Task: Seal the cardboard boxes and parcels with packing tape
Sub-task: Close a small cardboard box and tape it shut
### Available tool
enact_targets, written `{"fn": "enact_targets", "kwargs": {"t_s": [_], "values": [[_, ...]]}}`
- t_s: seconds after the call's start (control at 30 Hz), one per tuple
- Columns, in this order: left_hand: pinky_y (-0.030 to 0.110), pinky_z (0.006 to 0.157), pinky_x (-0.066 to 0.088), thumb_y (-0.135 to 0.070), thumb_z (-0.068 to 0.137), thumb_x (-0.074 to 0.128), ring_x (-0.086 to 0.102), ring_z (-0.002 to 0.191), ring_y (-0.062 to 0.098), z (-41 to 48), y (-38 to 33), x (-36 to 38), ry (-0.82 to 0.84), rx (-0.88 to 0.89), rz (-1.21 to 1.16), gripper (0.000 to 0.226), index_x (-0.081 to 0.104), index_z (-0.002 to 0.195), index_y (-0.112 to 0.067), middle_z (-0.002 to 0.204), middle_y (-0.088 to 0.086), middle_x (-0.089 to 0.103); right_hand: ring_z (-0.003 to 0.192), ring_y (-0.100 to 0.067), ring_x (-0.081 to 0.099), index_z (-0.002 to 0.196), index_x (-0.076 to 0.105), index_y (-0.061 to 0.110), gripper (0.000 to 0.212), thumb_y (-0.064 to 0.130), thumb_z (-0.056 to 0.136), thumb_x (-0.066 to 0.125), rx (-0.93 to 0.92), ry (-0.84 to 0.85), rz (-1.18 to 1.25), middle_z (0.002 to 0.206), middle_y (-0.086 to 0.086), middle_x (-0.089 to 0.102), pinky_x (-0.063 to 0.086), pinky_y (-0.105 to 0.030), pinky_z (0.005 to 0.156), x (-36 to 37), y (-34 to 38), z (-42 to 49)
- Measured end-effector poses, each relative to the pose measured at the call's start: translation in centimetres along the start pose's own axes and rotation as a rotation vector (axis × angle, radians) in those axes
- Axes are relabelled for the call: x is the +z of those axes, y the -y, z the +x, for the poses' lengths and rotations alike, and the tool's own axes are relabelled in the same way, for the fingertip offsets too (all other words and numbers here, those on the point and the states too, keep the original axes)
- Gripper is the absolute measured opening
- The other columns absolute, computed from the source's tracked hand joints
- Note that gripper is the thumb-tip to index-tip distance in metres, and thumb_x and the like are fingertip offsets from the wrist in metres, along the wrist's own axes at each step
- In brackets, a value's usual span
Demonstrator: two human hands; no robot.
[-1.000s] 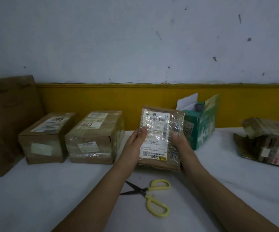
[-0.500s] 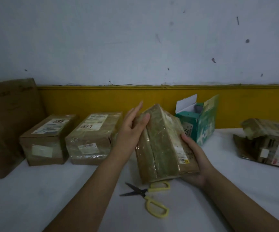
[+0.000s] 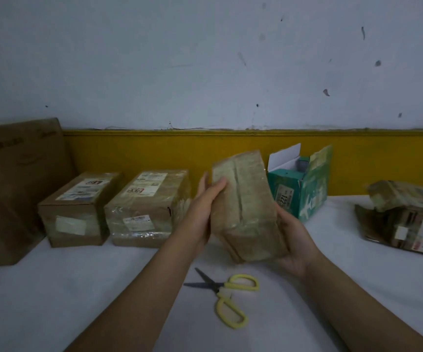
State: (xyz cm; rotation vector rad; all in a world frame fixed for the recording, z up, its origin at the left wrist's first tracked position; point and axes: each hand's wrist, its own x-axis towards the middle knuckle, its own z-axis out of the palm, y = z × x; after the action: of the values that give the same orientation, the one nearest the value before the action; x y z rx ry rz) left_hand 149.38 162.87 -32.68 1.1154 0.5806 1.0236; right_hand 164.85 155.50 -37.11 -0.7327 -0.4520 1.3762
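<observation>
A packing room: taped boxes [image 3: 144, 207] line the table [image 3: 53, 301].

Yellow-handled scissors [image 3: 218, 287] lie flat on the white tabletop [image 3: 53, 301], blades parted, tips pointing left. Behind the tabletop, a yellow painted band [image 3: 154, 153] runs along the base of a pale wall [image 3: 180, 59] marked with small dark chips.

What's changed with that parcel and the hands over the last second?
The small brown tape-wrapped parcel was turned: its label faced the camera, now its plain seamed side does. The right hand slid from the side edge to underneath; the left hand keeps its grip on the left edge. The yellow-handled scissors and green cardboard carton stayed put.
</observation>
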Motion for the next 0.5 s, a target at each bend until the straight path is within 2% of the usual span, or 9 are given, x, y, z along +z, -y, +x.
{"fn": "enact_targets", "kwargs": {"t_s": [0.07, 0.1, 0.13, 0.2, 0.27, 0.3, 0.37, 0.43, 0.5], "values": [[0.040, 0.088, 0.056, -0.034, 0.094, 0.063, 0.067, 0.112, 0.026, -0.9, -1.0, 0.6, -0.003, -0.089, -0.058, 0.053, 0.049, 0.143, -0.020, 0.126, 0.008, 0.067, 0.109, -0.032, 0.067, 0.127, 0.063, 0.012, 0.039, 0.038, 0.102, 0.048, -0.050, -0.037, -0.136, 0.125, -0.019, 0.065, 0.059, -0.045, 0.084, 1.3, 0.1, 0.0], [0.039, 0.085, 0.056, -0.033, 0.094, 0.062, 0.068, 0.110, 0.026, -1.5, -1.6, 0.6, -0.015, -0.107, -0.068, 0.048, 0.054, 0.139, -0.017, 0.122, 0.009, 0.069, 0.110, -0.030, 0.067, 0.132, 0.060, 0.019, 0.039, 0.040, 0.101, 0.051, -0.111, -0.085, -0.238, 0.130, -0.015, 0.063, 0.059, -0.045, 0.082, 1.9, 0.0, 0.0], [0.038, 0.083, 0.057, -0.033, 0.095, 0.062, 0.069, 0.107, 0.027, -2.3, -2.3, 0.4, -0.031, -0.119, -0.077, 0.044, 0.057, 0.135, -0.015, 0.119, 0.009, 0.071, 0.117, -0.028, 0.063, 0.140, 0.052, 0.030, 0.045, 0.045, 0.098, 0.054, -0.196, -0.124, -0.345, 0.139, -0.008, 0.058, 0.057, -0.047, 0.088, 2.3, -0.1, 0.0], [0.037, 0.079, 0.056, -0.035, 0.095, 0.061, 0.071, 0.101, 0.027, -4.3, -4.1, -0.6, -0.066, -0.132, -0.092, 0.040, 0.063, 0.128, -0.012, 0.113, 0.011, 0.074, 0.132, -0.024, 0.050, 0.145, 0.036, 0.049, 0.064, 0.072, 0.087, 0.051, -0.279, -0.146, -0.574, 0.150, 0.006, 0.046, 0.046, -0.052, 0.105, 3.1, -0.8, 0.1], [0.037, 0.075, 0.056, -0.038, 0.097, 0.059, 0.074, 0.091, 0.026, -6.9, -6.0, -1.9, -0.099, -0.134, -0.076, 0.037, 0.067, 0.119, -0.010, 0.105, 0.012, 0.075, 0.133, -0.021, 0.050, 0.142, 0.041, 0.049, 0.083, 0.093, 0.072, 0.039, -0.250, -0.082, -0.704, 0.145, 0.010, 0.051, 0.042, -0.049, 0.109, 6.1, -2.7, -1.4], [0.036, 0.072, 0.056, -0.038, 0.098, 0.056, 0.075, 0.087, 0.025, -8.3, -6.9, -2.5, -0.107, -0.125, -0.059, 0.035, 0.068, 0.114, -0.009, 0.102, 0.012, 0.076, 0.126, -0.019, 0.056, 0.138, 0.049, 0.045, 0.082, 0.093, 0.073, 0.036, -0.209, -0.024, -0.685, 0.136, 0.009, 0.059, 0.047, -0.044, 0.103, 8.1, -3.8, -2.8], [0.034, 0.069, 0.059, -0.036, 0.101, 0.053, 0.075, 0.086, 0.023, -11.2, -8.2, -4.0, -0.138, -0.096, -0.021, 0.032, 0.067, 0.112, -0.009, 0.099, 0.012, 0.076, 0.109, -0.014, 0.065, 0.127, 0.058, 0.037, 0.066, 0.079, 0.085, 0.029, -0.162, 0.083, -0.616, 0.118, 0.006, 0.069, 0.053, -0.031, 0.086, 10.7, -6.2, -5.2], [0.032, 0.071, 0.061, -0.032, 0.102, 0.052, 0.075, 0.088, 0.021, -13.9, -9.0, -5.5, -0.169, -0.070, -0.015, 0.030, 0.066, 0.115, -0.009, 0.100, 0.010, 0.077, 0.105, -0.013, 0.068, 0.119, 0.063, 0.035, 0.060, 0.071, 0.091, 0.024, -0.119, 0.160, -0.568, 0.114, 0.004, 0.072, 0.053, -0.029, 0.085, 12.0, -8.2, -6.8], [0.034, 0.079, 0.060, -0.030, 0.102, 0.052, 0.074, 0.095, 0.021, -16.2, -8.8, -7.1, -0.193, -0.064, 0.005, 0.030, 0.065, 0.120, -0.011, 0.106, 0.009, 0.076, 0.109, -0.010, 0.066, 0.117, 0.063, 0.036, 0.056, 0.068, 0.095, 0.022, -0.098, 0.243, -0.565, 0.117, 0.006, 0.071, 0.051, -0.029, 0.091, 12.7, -10.0, -7.3]]}}
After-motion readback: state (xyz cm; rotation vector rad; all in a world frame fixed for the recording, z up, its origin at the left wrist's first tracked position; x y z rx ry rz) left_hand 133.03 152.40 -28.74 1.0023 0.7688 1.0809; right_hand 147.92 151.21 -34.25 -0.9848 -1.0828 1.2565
